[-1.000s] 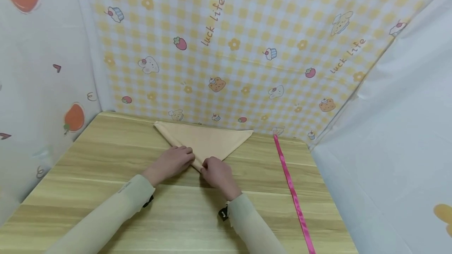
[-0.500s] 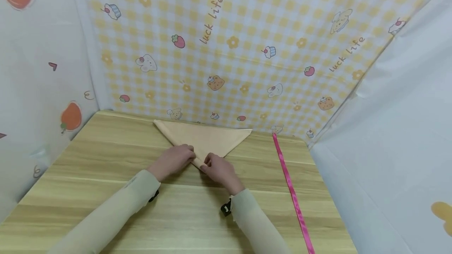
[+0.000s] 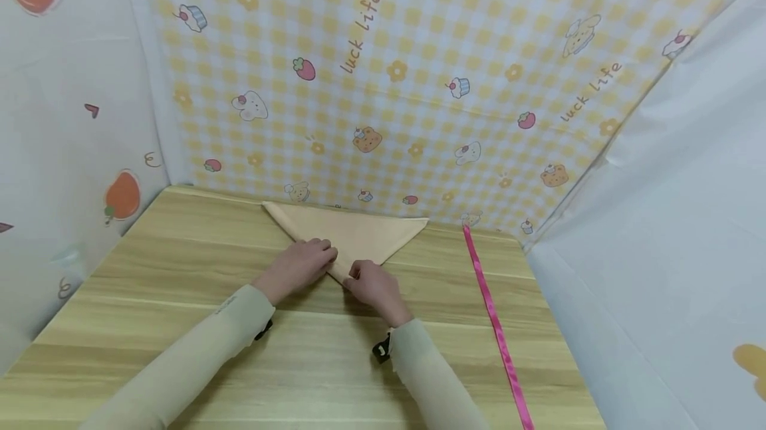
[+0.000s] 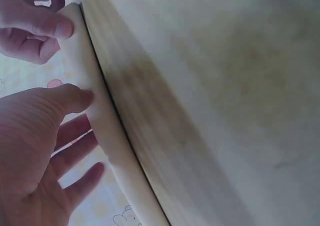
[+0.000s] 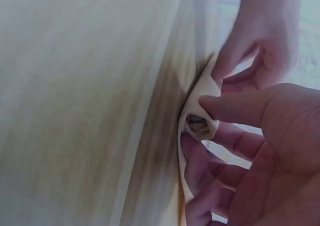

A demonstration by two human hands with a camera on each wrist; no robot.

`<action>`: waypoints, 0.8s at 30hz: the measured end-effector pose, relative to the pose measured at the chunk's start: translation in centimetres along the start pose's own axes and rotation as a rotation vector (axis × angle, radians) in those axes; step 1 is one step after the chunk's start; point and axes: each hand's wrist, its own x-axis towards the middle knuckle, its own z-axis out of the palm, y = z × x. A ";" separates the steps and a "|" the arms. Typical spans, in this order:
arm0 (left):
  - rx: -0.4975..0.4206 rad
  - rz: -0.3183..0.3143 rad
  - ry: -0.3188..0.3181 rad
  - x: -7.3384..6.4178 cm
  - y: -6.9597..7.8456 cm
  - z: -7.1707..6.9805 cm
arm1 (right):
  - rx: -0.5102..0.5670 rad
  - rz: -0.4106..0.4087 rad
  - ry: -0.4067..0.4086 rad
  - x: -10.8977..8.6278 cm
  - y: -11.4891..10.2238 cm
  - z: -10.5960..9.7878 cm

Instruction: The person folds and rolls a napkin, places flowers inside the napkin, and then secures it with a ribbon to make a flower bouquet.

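Observation:
A peach cloth napkin (image 3: 353, 227) lies as a triangle at the back of the table, its left edge turned into a narrow roll. Midway along that roll my left hand (image 3: 302, 262) holds it; in the left wrist view, the thumb (image 4: 75, 97) presses the roll (image 4: 107, 121) with the fingers on its far side. My right hand (image 3: 376, 289) pinches the roll's near end by the front corner. The right wrist view shows a hollow opening (image 5: 199, 126) in that end, between thumb and fingers.
To the right, a long pink ribbon (image 3: 493, 320) runs from the back of the wooden table (image 3: 299, 377) towards the front. A yellow checked cloth wall (image 3: 383, 111) rises right behind the napkin. White sheets (image 3: 670, 250) stand at both sides.
Both hands have shifted slightly away from me and to the right along with the rolled edge. The ribbon lies as before.

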 end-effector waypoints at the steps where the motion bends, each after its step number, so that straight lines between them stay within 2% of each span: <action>1: 0.012 -0.002 0.006 0.0 0.0 0.2 | 0.055 0.009 -0.016 0.1 0.2 -0.1; 4: 0.015 -0.027 -0.001 -0.2 0.3 0.4 | 0.218 0.022 -0.056 0.4 0.9 -0.2; 7: -0.013 -0.056 -0.048 -0.2 0.6 0.4 | 0.294 0.020 -0.077 0.4 1.3 -0.2; 11: -0.067 -0.069 -0.108 0.2 0.7 0.3 | 0.260 0.027 -0.102 0.3 1.5 -0.6; 14: -0.105 -0.052 -0.127 0.7 0.5 0.3 | 0.230 0.026 -0.119 0.1 1.6 -1.3; 17: -0.131 -0.028 -0.148 1.2 0.2 0.2 | 0.223 0.027 -0.096 0.0 1.7 -2.0; 21: -0.118 0.003 -0.173 1.7 -0.1 0.1 | 0.203 0.012 -0.050 -0.1 1.5 -2.1; 24: -0.084 0.025 -0.164 2.0 -0.2 0.1 | 0.152 -0.009 -0.034 0.0 1.3 -1.7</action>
